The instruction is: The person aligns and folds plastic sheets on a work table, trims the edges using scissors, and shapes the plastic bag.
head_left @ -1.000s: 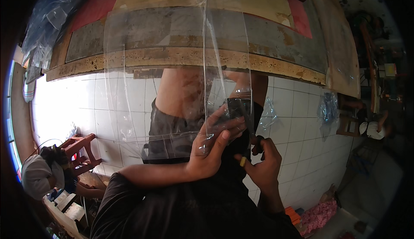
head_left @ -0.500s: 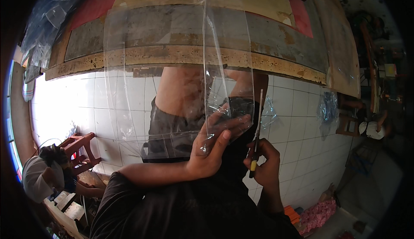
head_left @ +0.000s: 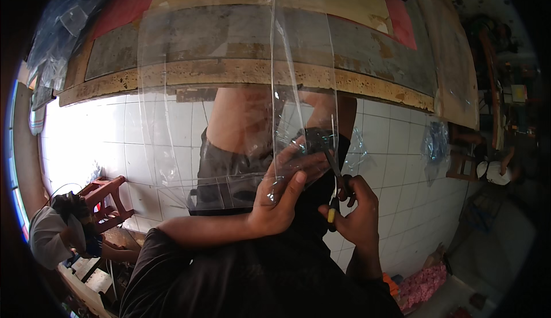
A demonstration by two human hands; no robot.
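Note:
A large clear plastic sheet (head_left: pixel 229 94) hangs in front of me from the wooden tabletop (head_left: pixel 241 71). My left hand (head_left: pixel 284 200) pinches the sheet's lower part, where it crumples around a dark piece under my fingertips. My right hand (head_left: pixel 357 217) grips scissors (head_left: pixel 333 174) with a yellow handle. Their blades point up and touch the plastic just right of my left fingers. My dark-sleeved forearms come in from the lower edge.
Below lies a white tiled floor (head_left: pixel 396 146). My bare leg and dark shorts (head_left: pixel 229 163) show through the plastic. Another person in a white cap (head_left: pixel 49 237) crouches at lower left beside a red wooden stool (head_left: pixel 106 194). Pink cloth (head_left: pixel 422 281) and plastic bags (head_left: pixel 433 143) are at right.
My right hand has raised the scissors from below my left hand up to the plastic. The blades now sit against the sheet by my left fingers, which have held it throughout.

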